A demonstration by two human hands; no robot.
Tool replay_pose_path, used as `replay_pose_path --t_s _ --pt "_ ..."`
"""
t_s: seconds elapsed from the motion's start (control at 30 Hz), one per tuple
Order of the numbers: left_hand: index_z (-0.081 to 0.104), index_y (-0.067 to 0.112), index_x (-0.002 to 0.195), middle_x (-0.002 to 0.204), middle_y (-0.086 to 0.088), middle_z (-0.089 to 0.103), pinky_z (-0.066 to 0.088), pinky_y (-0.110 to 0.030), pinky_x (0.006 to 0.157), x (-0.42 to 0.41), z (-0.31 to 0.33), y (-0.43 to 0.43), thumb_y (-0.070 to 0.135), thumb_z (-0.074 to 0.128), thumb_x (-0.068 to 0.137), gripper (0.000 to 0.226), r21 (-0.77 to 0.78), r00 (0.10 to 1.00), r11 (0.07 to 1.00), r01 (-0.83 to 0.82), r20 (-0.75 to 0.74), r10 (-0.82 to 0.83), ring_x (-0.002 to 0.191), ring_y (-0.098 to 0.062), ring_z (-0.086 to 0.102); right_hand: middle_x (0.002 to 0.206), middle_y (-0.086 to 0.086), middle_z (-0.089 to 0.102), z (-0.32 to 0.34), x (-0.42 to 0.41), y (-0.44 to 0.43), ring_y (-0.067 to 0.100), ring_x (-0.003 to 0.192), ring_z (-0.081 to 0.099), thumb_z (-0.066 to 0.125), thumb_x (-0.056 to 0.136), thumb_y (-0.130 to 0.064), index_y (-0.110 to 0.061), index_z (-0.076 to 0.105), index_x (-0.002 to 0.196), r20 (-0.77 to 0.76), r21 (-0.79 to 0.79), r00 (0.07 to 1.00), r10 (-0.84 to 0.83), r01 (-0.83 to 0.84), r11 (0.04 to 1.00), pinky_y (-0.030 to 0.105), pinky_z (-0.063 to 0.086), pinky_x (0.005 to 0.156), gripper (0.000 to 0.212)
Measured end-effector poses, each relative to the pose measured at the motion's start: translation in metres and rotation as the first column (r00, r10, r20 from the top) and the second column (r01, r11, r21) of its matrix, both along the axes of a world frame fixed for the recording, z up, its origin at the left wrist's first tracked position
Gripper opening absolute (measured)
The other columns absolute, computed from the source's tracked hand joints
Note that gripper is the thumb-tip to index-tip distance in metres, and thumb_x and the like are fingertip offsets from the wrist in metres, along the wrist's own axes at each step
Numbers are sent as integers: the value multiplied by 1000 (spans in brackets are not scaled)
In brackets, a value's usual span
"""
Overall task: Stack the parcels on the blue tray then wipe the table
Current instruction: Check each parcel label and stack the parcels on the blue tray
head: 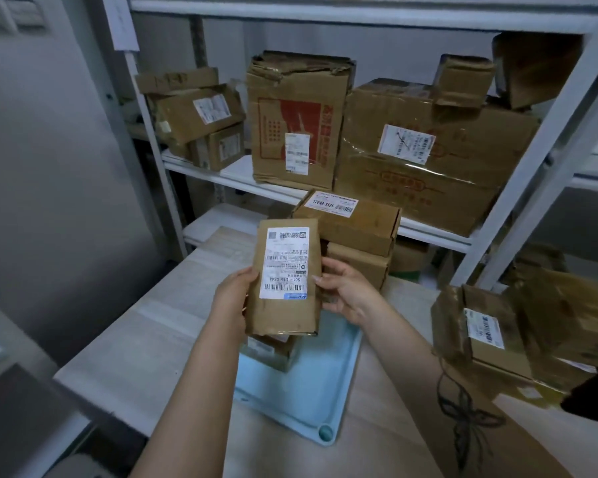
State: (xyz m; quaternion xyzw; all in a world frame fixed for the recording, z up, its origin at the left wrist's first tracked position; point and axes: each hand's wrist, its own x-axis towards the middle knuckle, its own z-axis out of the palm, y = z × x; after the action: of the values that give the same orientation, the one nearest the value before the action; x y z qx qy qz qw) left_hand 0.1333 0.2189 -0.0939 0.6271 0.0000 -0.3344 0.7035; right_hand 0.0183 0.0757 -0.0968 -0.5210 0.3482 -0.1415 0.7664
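Note:
A flat brown parcel (285,276) with a white shipping label is held upright above the table, its long sides gripped by my left hand (233,298) and my right hand (346,293). Below it lies the light blue tray (311,388) on the pale wooden table (159,326). One small brown parcel (271,348) sits at the tray's far end, mostly hidden behind the held parcel. Two more brown parcels are stacked just beyond the tray, the upper one (351,222) labelled, the lower one (358,267) partly hidden.
Several loose brown parcels (480,332) are piled at the table's right side. A white metal shelf (428,232) behind the table holds large cardboard boxes (297,122). A grey wall runs along the left.

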Motion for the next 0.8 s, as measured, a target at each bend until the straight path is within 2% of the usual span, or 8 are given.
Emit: replay_pose_path --t_s 0.13,0.23,0.33,0.4,0.5,0.57,0.67,0.8 --pt "62 8 86 68 -7 69 49 -29 56 13 -7 13 19 53 92 16 111 992 990 88 -105 -76 67 -24 61 90 1 65 -11 19 7 19 88 56 58 88 0 -17 52 126 -58 38 997 44 -42 998 36 47 79 42" --pt "59 7 75 49 -4 66 45 -29 54 19 -9 16 15 50 94 22 152 987 980 128 -112 -112 63 -22 57 88 2 66 -21 32 8 17 80 59 58 89 -3 -13 56 123 -119 43 992 51 -46 998 31 51 71 35" --pt "58 6 79 71 -10 63 45 -30 54 29 -14 19 13 49 93 18 214 988 968 132 -108 -111 63 -24 56 68 -2 71 -28 40 10 11 59 64 53 91 -5 -15 63 97 -213 73 973 90 -76 994 23 54 53 15" --pt "59 6 82 76 -12 62 47 -27 46 36 -17 20 13 49 91 15 263 987 954 146 -109 -121 61 -25 57 58 -1 68 -33 43 13 11 51 63 51 92 -6 -15 61 84 -300 84 947 113 -91 992 21 52 44 16" --pt "59 3 81 74 -14 61 46 -22 36 42 -22 17 11 49 92 17 342 982 920 190 -86 -171 56 -25 56 52 2 65 -41 46 14 16 57 62 47 93 -5 -11 56 80 -411 105 896 166 -134 985 28 56 55 17" --pt "62 -3 99 90 -20 65 53 -31 58 46 -27 12 10 50 93 19 399 966 884 243 -19 -257 72 -29 62 61 4 69 -45 47 12 20 68 62 44 94 -2 -11 55 84 -452 122 869 200 -161 979 40 53 75 18" --pt "60 2 122 123 -19 62 48 -38 94 49 -33 4 10 52 94 31 515 909 807 288 119 -400 109 -33 60 82 7 65 -48 46 7 21 73 62 41 95 2 -11 54 89 -486 113 848 213 -181 977 45 52 78 20" --pt "61 6 123 130 -15 59 45 -33 97 52 -41 -9 17 50 95 32 640 837 729 243 241 -491 116 -31 56 83 6 63 -53 48 2 21 72 61 39 95 7 -9 54 104 -490 87 846 210 -192 978 43 50 79 24"
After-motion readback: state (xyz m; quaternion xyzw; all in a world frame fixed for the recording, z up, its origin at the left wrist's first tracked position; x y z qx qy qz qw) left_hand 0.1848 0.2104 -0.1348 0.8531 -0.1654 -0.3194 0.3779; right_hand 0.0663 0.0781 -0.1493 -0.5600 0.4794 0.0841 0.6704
